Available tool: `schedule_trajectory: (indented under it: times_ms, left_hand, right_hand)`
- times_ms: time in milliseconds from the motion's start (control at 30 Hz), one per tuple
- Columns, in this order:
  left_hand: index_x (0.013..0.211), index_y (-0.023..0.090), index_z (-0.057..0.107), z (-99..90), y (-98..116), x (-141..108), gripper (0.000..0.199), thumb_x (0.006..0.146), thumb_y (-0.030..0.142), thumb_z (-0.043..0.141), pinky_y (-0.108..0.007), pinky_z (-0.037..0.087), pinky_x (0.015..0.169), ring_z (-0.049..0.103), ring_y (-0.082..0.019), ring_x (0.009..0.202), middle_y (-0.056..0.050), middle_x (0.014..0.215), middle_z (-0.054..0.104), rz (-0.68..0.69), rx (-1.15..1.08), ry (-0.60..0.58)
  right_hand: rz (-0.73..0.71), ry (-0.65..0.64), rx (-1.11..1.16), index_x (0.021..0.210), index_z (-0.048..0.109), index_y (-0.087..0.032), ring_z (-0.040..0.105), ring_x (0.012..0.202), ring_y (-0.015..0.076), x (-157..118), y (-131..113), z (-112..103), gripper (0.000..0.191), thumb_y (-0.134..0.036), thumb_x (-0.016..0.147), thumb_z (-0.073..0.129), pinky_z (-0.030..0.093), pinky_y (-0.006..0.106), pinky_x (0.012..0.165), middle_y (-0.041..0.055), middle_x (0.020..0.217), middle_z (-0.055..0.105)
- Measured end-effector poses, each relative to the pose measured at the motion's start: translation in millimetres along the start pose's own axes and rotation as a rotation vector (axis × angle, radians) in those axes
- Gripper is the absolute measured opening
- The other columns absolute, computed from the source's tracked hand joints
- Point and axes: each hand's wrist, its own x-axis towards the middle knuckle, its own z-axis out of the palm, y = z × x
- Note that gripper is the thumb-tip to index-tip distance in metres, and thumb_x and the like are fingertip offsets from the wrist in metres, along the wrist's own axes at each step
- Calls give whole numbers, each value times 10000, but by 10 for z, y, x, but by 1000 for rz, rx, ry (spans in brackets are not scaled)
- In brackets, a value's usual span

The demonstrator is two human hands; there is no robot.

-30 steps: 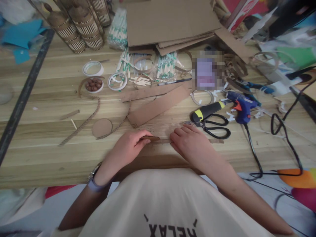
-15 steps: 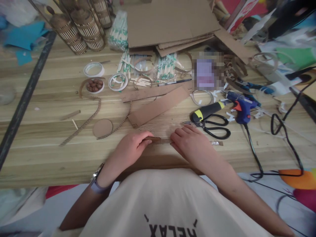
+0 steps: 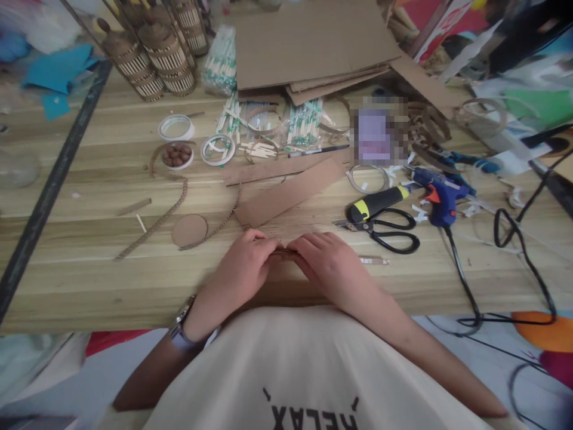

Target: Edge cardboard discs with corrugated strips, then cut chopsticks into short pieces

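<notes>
At the table's near edge my left hand [image 3: 245, 263] pinches a small brown cardboard piece [image 3: 283, 251], seen nearly edge-on. From the other side my right hand [image 3: 330, 263] closes on the same piece, the fingertips of both hands almost meeting. Most of the piece is hidden by the fingers. Just beyond the hands lies a long rectangular cardboard strip [image 3: 290, 190]. A cardboard disc [image 3: 190, 230] and a thin corrugated strip [image 3: 156, 227] lie to the left. Black-handled scissors [image 3: 389, 230] rest right of my right hand, beside a black and yellow cutter handle [image 3: 378, 204].
A blue glue gun [image 3: 441, 194] with a black cord lies at the right. Tape rolls [image 3: 218, 149], a bowl of brown nuts [image 3: 178, 156] and bundled sticks [image 3: 304, 124] stand farther back. Cardboard sheets [image 3: 313, 45] and bamboo-slatted models [image 3: 168, 60] fill the far side.
My right hand has moved left to the cardboard piece and now grips it beside my left hand. The view has shifted slightly.
</notes>
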Motion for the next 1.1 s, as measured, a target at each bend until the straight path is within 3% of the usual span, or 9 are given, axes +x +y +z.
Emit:
schedule_trajectory:
  times_ms: [167, 267, 400, 700, 833, 1100]
  left_hand:
    - [1093, 204, 643, -87, -252, -162, 278, 824, 143, 669, -488, 485, 967, 583, -311, 1109, -103, 1127, 663, -71, 46, 118]
    - [1053, 197, 671, -87, -350, -210, 250, 805, 181, 703, -467, 504, 927, 622, -306, 1051, -91, 1056, 685, -151, 21, 72]
    - [1076, 185, 684, -23, -320, -144, 276, 807, 124, 693, -408, 522, 881, 655, -269, 985, -75, 1013, 718, -173, -48, -9]
    - [923, 181, 724, 21, -317, -68, 132, 847, 108, 643, -388, 525, 847, 670, -261, 924, -69, 911, 729, -112, -12, -5]
    - [944, 168, 725, 19, -304, -78, 131, 867, 123, 630, -401, 530, 839, 675, -269, 918, -87, 942, 740, -118, 17, -1]
    - [945, 173, 733, -2, -228, -97, 122, 866, 163, 641, -387, 536, 810, 700, -266, 874, -80, 937, 763, -266, 1, -27]
  right_hand:
    - [-11, 9, -69, 898, 632, -156, 597, 719, 204, -6, 49, 61, 155, -114, 950, 492, 388, 311, 674, 57, 789, 670]
    - [-14, 0, -74, 893, 625, -157, 588, 719, 206, 1, 52, 50, 159, -113, 945, 481, 381, 306, 665, 57, 780, 659]
    - [-8, -10, -85, 898, 617, -169, 576, 720, 208, 22, 39, 41, 167, -124, 949, 465, 373, 305, 669, 59, 796, 664]
    - [-24, -52, -136, 865, 598, -169, 554, 702, 199, 52, 0, -3, 164, -101, 930, 463, 339, 304, 660, 49, 768, 637]
    - [-26, -57, -152, 842, 593, -173, 543, 687, 192, 66, -20, -26, 161, -93, 920, 477, 329, 302, 660, 37, 751, 629]
    - [-57, -12, -185, 811, 598, -175, 513, 651, 182, 82, -46, -8, 183, -100, 929, 480, 322, 302, 665, 25, 712, 613]
